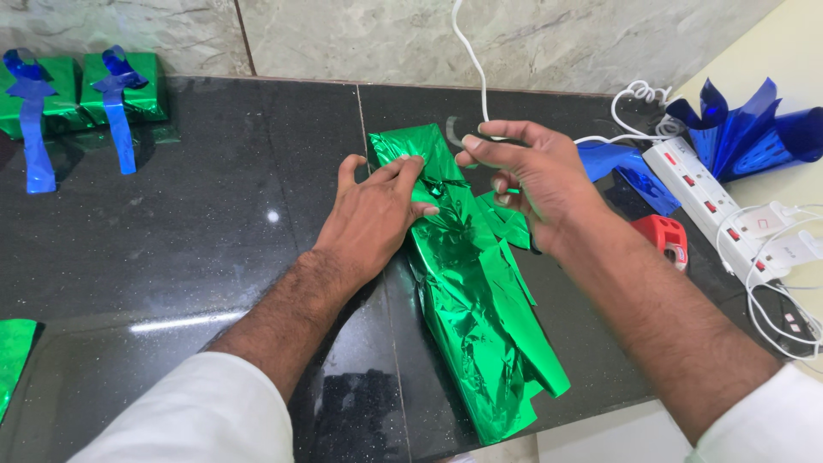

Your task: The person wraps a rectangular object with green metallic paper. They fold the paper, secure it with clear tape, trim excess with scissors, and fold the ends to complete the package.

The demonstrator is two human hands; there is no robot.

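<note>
We see the left hand [377, 210] pressed palm-down on a long package wrapped in shiny green foil [471, 291], its fingers spread flat over the upper part of the wrap, pressing rather than gripping. The package lies lengthwise on the dark speckled tabletop [214, 223], its far end near the wall and its loose, crumpled near end reaching the front edge. The right hand [536, 176] hovers just right of the package's top, fingers curled, pinching what may be a strip of clear tape [452, 130] between thumb and forefinger; the strip is too faint for us to be sure.

Beside that hand lie green foil scraps [507, 221], a piece of blue foil [630, 171] and a small red tape dispenser [664, 237]. Farther right sits a white power strip [711, 201] with white cables [471, 60], and a blue foil bow [746, 129]. At the far left stand two green-wrapped boxes with blue ribbons [81, 94].
</note>
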